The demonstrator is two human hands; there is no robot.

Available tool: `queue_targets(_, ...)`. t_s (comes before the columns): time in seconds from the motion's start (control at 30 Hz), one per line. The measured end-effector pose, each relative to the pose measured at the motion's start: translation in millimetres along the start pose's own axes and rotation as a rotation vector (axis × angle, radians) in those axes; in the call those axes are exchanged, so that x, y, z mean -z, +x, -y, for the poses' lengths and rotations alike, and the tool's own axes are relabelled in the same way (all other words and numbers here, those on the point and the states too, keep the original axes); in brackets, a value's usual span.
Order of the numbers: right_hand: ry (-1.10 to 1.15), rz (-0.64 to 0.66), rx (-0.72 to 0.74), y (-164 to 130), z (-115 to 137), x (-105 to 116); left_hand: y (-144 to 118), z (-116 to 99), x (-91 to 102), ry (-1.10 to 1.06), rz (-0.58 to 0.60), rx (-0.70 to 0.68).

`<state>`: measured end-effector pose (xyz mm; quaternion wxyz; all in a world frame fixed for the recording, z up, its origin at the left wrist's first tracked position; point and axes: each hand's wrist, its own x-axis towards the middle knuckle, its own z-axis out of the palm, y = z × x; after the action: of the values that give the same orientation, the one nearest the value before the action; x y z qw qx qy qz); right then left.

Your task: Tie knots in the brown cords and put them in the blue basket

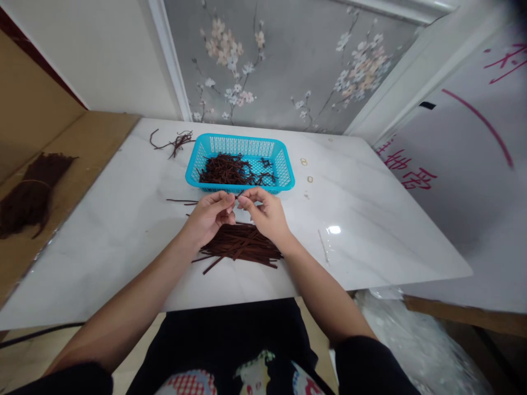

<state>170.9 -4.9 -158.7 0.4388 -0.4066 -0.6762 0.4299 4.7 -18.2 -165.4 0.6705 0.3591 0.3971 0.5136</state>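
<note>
The fingertips of both hands meet just in front of the basket, pinched together on a single dark brown strip (237, 196) that is mostly hidden between them; only a short bit pokes out at the top. The left hand (209, 215) grips it with thumb and forefinger closed, and the right hand (263, 211) does the same from the other side, so the strip sits clamped between the two pinches. Whether it is being bent, knotted or threaded, I cannot tell from where I stand.

Directly beneath the wrists, on the near side, lies a loose pile of straight strips (241, 245), all much the same length and fanned flat on the white table (370, 230). Just beyond the hands stands a blue basket (284, 164), and in it a heap of tangled strips (230, 170), which look curled or tied rather than straight. Judging by that, a good share seems already worked and dropped in, while the flat pile suggests plenty remains.

To the right of the basket rest two small gold rings (307, 170). At the far left of the table lie a few stray strands (175, 142), and further left, on the brown board, a dark bundle of fibres (31, 195).
</note>
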Motion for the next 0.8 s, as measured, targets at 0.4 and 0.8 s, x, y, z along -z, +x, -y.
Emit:
queue_targets(0.4,0.043,-0.054,-0.013,1.3,-3.3,-0.6,-5.3,-1.9,-6.7,0.178,-0.099,-0.153)
queue_targets(0.8,-0.101,-0.159,-0.014,0.5,-6.0,-5.9,-0.8,14.3,-10.1,0.256,-0.32,-0.264)
